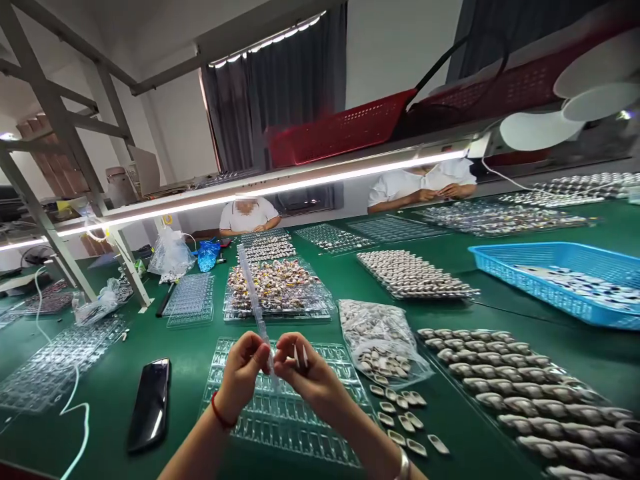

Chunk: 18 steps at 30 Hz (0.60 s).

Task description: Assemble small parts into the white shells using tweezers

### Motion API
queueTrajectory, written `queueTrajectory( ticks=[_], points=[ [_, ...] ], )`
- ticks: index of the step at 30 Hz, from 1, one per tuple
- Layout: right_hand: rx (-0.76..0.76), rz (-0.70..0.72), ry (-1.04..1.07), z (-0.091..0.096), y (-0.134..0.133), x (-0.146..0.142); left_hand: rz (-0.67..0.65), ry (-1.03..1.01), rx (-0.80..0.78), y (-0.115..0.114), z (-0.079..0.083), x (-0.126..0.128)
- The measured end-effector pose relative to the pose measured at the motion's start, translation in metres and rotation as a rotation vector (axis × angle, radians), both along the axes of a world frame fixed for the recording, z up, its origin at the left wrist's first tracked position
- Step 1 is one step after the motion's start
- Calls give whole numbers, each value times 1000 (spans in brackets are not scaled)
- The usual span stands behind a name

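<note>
My left hand pinches a long, narrow, translucent plastic strip with ridges, which rises away from me. Close beside it, my right hand is closed, its fingertips at the strip's lower part. Two small pale pointed pieces stick out between the right fingers; their exact kind is unclear. Beneath both hands lies a clear plastic tray with rows of slots. To the right, a clear bag holds many small pale shoe-shaped pieces, and several loose shoe-shaped pieces lie in front of it.
A black phone lies left. Trays of grey-white pieces and a blue basket stand right. Behind the hands is a tray of mixed small parts. A lit shelf spans above; two people sit across the table.
</note>
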State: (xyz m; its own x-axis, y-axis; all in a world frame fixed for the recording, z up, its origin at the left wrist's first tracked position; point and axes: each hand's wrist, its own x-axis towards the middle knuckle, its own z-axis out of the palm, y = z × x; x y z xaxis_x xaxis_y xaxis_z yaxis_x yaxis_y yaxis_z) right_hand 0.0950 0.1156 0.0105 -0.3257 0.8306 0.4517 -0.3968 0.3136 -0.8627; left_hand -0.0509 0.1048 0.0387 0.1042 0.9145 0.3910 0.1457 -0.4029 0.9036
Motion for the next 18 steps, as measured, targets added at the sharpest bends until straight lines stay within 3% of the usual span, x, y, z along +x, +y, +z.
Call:
queueTrajectory(
  ticks=[5,12,18],
  points=[
    [-2,-103,-30,1,2,-3,-36,-27,-25,-1,-5,-1],
    [-64,-46,-29,12,-5,3,-45,11,11,-4,-10,-1],
    [-169,-28,51,4,-4,-1,30,115,99,-10,-12,6]
  ],
)
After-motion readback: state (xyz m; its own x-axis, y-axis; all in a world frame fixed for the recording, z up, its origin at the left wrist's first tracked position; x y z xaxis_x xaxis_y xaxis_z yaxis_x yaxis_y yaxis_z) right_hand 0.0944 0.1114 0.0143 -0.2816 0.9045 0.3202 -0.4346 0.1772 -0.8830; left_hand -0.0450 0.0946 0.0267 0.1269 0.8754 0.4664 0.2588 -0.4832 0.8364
